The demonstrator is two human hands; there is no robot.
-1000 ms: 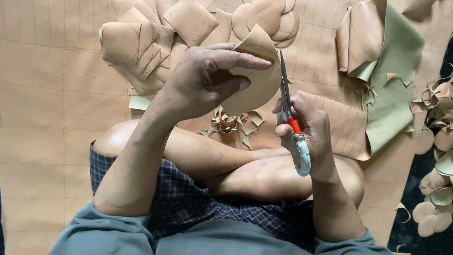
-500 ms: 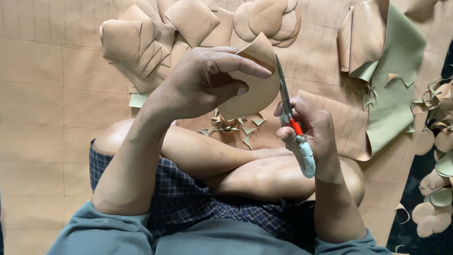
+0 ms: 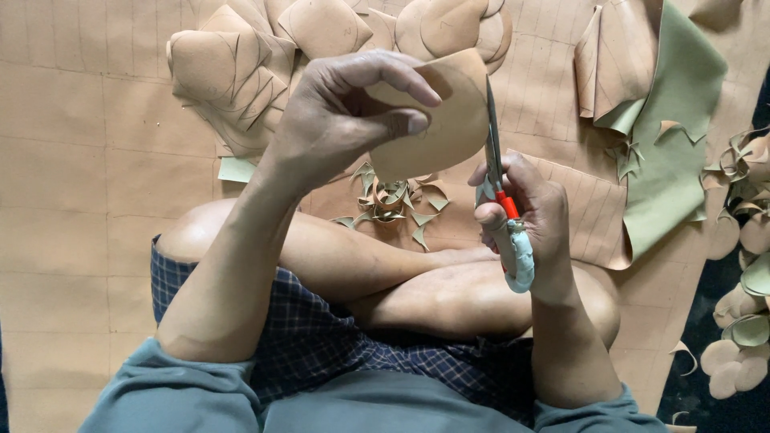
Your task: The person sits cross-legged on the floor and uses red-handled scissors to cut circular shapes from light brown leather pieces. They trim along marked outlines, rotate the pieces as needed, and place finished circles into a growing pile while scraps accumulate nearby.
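My left hand (image 3: 337,120) pinches a rounded tan leather piece (image 3: 445,120) between thumb and fingers, holding it up above my crossed legs. My right hand (image 3: 525,212) grips a pair of scissors (image 3: 496,172) with red and tape-wrapped handles. The blades point away from me and run along the right edge of the tan piece. Curled leather trimmings (image 3: 393,200) lie on the floor just beyond my shins.
A heap of cut tan leather shapes (image 3: 241,64) lies ahead on the left. Folded tan and green leather sheets (image 3: 658,120) lie at the upper right. More rounded cutouts (image 3: 742,321) and scraps sit along the right edge. A large tan sheet (image 3: 72,176) covers the floor.
My left hand has turned the tan piece slightly, and the scissors have shifted along its right edge. Both hands keep their grip.
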